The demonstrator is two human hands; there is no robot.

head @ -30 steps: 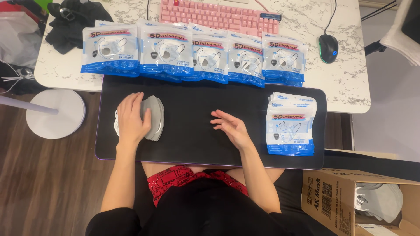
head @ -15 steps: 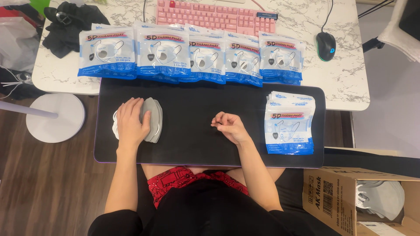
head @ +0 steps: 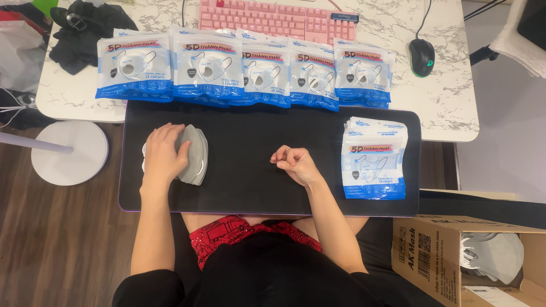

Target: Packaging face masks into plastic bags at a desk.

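My left hand (head: 162, 154) lies flat on a small stack of grey face masks (head: 195, 154) at the left of a black mat (head: 256, 131). My right hand (head: 294, 164) rests near the mat's middle, its fingers curled into a loose fist with nothing visible in them. A stack of blue and white mask packets (head: 374, 159) lies at the mat's right end, apart from my right hand. Several filled packets of the same kind (head: 244, 71) are lined up in a row along the mat's far edge.
Behind the packets are a pink keyboard (head: 277, 18) and a black mouse (head: 421, 57) on the white marble table (head: 449, 108). A black cloth bundle (head: 85, 28) lies at the far left. A cardboard box (head: 455, 258) holding grey masks stands at the lower right. A white round base (head: 68, 150) stands on the wooden floor.
My right hand has curled from spread fingers into a loose fist and stayed near the mat's middle. My left hand has stayed on the grey masks.
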